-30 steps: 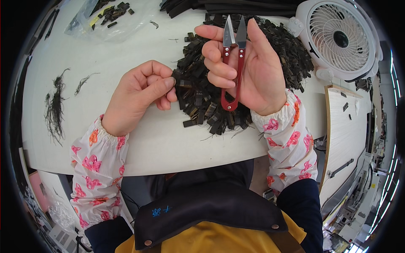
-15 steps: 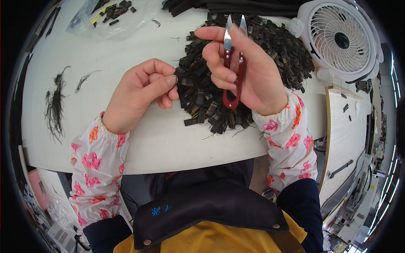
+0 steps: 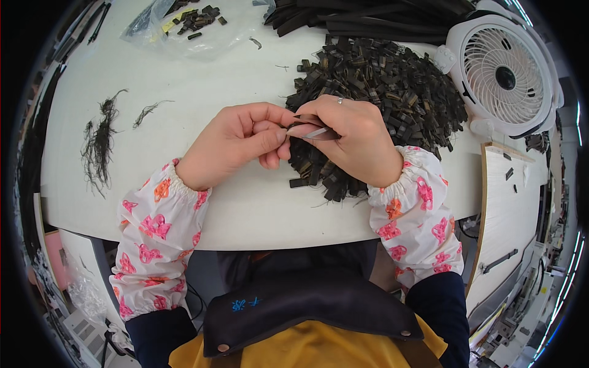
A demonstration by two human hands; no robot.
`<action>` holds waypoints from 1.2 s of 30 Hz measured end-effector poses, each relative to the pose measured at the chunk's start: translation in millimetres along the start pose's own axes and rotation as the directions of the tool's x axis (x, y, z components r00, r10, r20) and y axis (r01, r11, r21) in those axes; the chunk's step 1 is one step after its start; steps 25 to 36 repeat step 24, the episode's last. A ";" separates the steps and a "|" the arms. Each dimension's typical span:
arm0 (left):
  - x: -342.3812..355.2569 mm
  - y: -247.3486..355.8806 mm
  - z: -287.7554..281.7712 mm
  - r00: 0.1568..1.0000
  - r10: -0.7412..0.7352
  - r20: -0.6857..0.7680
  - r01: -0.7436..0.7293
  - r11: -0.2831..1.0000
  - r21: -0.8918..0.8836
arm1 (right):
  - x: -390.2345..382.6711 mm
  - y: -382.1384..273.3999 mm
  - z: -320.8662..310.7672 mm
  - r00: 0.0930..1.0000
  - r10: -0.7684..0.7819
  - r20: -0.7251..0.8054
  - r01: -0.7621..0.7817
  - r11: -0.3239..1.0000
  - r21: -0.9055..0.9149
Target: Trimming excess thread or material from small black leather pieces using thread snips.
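Note:
My left hand (image 3: pixel 242 141) is closed in a pinch on a small black fabric piece, mostly hidden between thumb and fingers. Thread snips (image 3: pixel 317 132) are in my right hand (image 3: pixel 359 135), their blades pointing left and their tips right at my left fingertips. The red handle is out of sight inside the palm. Behind and beneath my right hand spreads a large heap of small black fabric pieces (image 3: pixel 399 80), some with brownish bands and loose threads. Whether the blades touch a thread is too small to tell.
Tangled black thread clippings (image 3: pixel 101 144) lie on the white table (image 3: pixel 184 80) to the left. A clear plastic bag (image 3: pixel 144 24) with more black pieces is at the back left. Long black strips (image 3: pixel 368 18) lie at the back, and a white fan (image 3: pixel 504 76) stands at the right.
My right hand has turned over and come down to the left, bringing the snips from upright to my left fingertips. The whole view has shifted slightly.

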State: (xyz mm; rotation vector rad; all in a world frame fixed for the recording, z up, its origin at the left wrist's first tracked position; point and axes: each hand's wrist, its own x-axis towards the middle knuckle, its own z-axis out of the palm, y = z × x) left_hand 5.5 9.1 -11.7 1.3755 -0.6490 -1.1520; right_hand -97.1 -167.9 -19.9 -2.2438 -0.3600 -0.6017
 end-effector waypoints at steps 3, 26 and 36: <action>0.0 -3.9 9.0 0.996 0.048 -0.072 -0.043 0.997 0.062 | 0.4 -1.6 0.9 1.000 0.008 -0.008 -0.009 1.000 -0.022; 3.5 -5.4 1.0 0.986 -0.003 -0.166 -0.014 0.995 -0.100 | 4.4 -9.0 3.0 0.990 -0.130 -0.055 0.083 0.850 -0.520; 3.5 -5.4 1.0 0.986 -0.003 -0.166 -0.014 0.995 -0.100 | 4.4 -9.0 3.0 0.990 -0.130 -0.055 0.083 0.850 -0.520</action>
